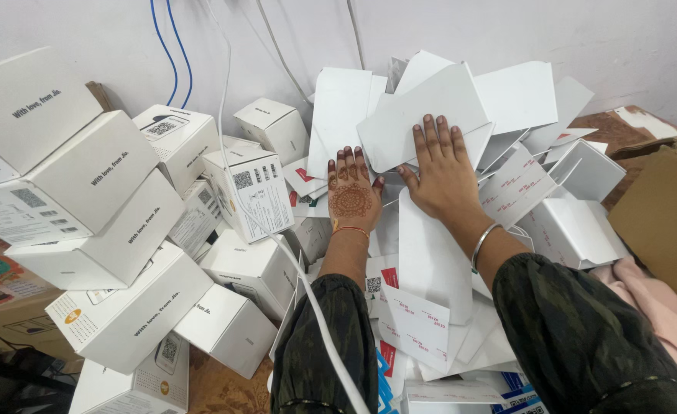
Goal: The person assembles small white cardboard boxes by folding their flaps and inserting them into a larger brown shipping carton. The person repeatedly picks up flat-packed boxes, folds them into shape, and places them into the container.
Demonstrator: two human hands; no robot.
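Observation:
My left hand (351, 193), with a brown henna pattern on its back, rests flat with fingers spread on a heap of flattened white cardboard cartons (430, 253). My right hand (443, 172) lies palm down, fingers apart, on one flat white carton sheet (423, 111) at the top of the heap. Neither hand grips anything. Both wrists wear thin bangles and both sleeves are dark and patterned.
Assembled white boxes (116, 253) are stacked at the left against the wall. A white cable (308, 299) runs down across the boxes, and blue cables (171, 54) hang on the wall. A brown cardboard box (660, 215) and pink cloth (660, 314) sit at the right.

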